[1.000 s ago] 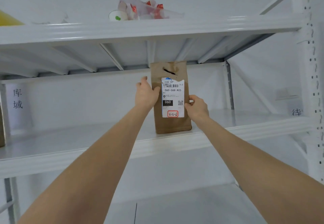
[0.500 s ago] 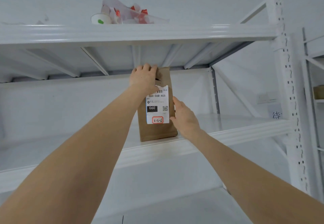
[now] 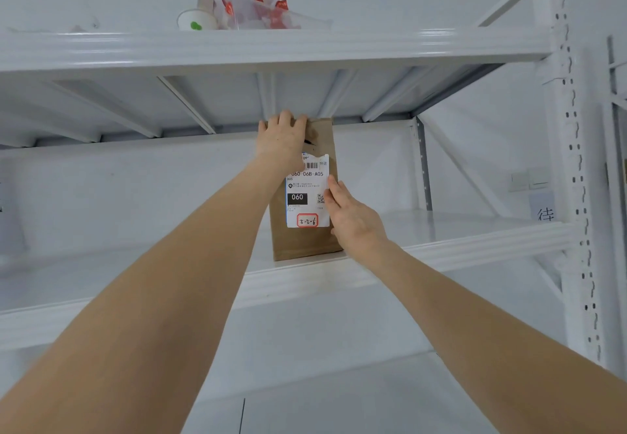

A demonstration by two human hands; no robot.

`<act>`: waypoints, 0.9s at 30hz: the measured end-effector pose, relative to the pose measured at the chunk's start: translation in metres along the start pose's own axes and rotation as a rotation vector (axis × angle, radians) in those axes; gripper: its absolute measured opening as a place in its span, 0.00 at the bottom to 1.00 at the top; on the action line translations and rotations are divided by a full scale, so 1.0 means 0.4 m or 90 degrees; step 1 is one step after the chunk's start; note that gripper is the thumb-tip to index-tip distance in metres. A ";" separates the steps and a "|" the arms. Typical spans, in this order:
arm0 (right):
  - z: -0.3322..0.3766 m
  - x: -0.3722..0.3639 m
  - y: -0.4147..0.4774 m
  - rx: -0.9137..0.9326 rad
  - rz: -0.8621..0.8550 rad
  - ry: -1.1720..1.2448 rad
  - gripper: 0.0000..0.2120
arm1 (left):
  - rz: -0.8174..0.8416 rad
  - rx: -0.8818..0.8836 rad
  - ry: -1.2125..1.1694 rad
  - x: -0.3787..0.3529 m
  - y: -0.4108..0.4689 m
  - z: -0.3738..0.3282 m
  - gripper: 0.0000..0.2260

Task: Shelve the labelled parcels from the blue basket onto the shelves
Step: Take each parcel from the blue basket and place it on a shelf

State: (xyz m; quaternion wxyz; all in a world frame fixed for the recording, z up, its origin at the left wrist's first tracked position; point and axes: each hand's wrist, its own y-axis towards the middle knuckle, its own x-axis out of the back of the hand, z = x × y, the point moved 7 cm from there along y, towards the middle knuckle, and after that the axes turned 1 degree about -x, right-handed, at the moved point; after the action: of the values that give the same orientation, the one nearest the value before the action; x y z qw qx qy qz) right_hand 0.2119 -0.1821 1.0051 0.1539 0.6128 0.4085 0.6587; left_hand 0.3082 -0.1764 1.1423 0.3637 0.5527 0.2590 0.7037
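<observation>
Head cam: both bare forearms reached up from the bottom corners. R hand (image 3: 353, 219) lay flat, fingers straight & together, pressed to the right edge of the tall brown paper-bag parcel (image 3: 305, 243), fingertips beside the white printed label (image 3: 307, 192); placed much as 0.5 s ago. L hand (image 3: 283, 141) had its fingers curled over the bag's top edge, gripping it; 1 s ago it was lower, on the bag's left side. Parcel stood upright on the white metal middle shelf (image 3: 475, 247), near the front lip, label facing out, "3-2-6" handwritten in a red box. Further up, on the white upper shelf (image 3: 271, 50), a white paper cup (image 3: 196, 21) w/ a green mark sat beside a clear plastic bag (image 3: 261, 9) w/ red bits.
</observation>
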 end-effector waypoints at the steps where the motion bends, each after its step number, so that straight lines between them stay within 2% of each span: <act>1: 0.000 -0.002 0.003 0.000 0.004 -0.005 0.33 | 0.000 -0.001 -0.001 -0.002 0.001 0.000 0.38; 14: -0.001 -0.043 0.064 -0.001 0.039 -0.061 0.29 | 0.005 -0.041 -0.021 -0.064 0.033 0.028 0.43; 27: 0.006 -0.119 0.149 -0.034 0.060 -0.080 0.29 | -0.012 -0.056 -0.031 -0.148 0.084 0.064 0.40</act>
State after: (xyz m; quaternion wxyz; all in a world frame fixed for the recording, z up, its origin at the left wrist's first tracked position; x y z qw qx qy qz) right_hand 0.2414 -0.2516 1.0157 0.1643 0.6671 0.3513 0.6361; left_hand 0.3329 -0.2448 1.1395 0.4008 0.5507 0.2240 0.6970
